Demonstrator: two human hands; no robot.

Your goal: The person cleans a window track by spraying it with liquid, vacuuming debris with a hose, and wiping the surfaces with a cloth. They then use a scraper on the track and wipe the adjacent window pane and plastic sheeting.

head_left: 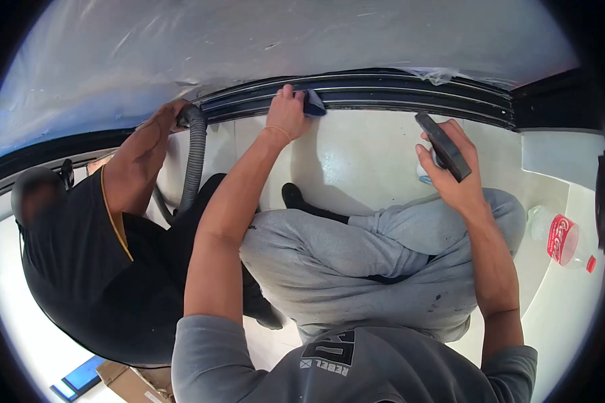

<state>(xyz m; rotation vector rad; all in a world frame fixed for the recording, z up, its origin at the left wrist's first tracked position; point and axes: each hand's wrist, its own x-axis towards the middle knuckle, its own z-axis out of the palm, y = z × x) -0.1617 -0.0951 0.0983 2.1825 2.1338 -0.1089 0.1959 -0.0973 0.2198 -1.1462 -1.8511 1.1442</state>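
Note:
My left hand (pixel 288 117) is closed on a dark blue cloth (pixel 314 103) with a paler grey part. It presses the cloth against the black grooved track (pixel 396 94), which looks like a sliding-door rail. My right hand (pixel 460 164) is raised above the floor near my knee, its fingers wrapped round a dark, flat rectangular block (pixel 444 148). The kind of block cannot be told from this angle. Partly hidden behind that hand is a small white and blue object (pixel 422 169).
At my left a co-worker in a black shirt (pixel 81 248) holds a grey ribbed vacuum hose (pixel 195 151) by the track. Plastic sheeting (pixel 316 40) hangs beyond the rail. A Coca-Cola bottle (pixel 562 240) lies at the right. A cardboard box (pixel 124 383) stands behind at lower left.

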